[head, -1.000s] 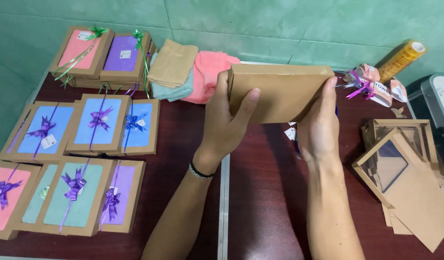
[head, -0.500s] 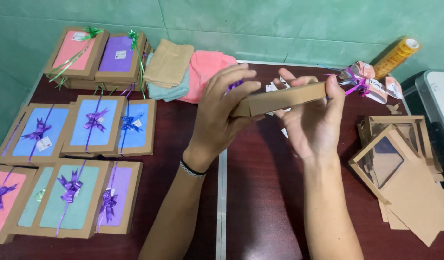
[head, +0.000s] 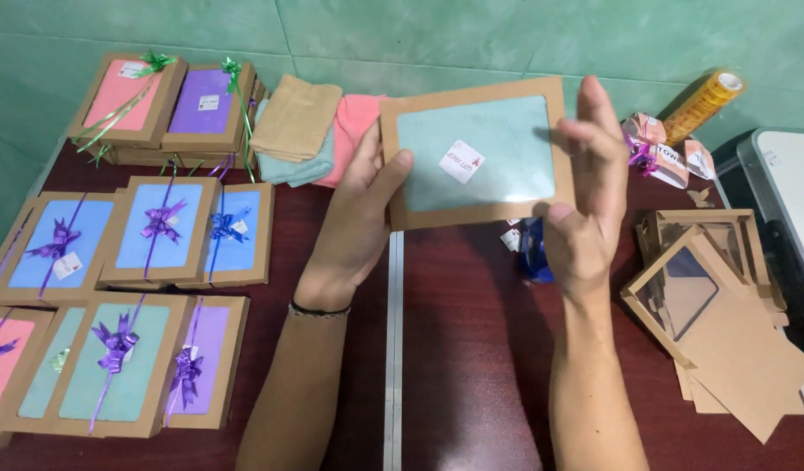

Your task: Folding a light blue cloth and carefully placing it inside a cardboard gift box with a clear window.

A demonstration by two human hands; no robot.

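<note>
Now kraft window box (head: 477,153): teal cloth inside, white sticker.

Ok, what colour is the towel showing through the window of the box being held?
Pale teal-green, behind the box's clear window; head view, the only one.

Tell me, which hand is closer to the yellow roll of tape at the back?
The right hand. It grips the right edge of the window box, with the yellow tape roll further right of it. The left hand holds the box's left edge, farther away.
</note>
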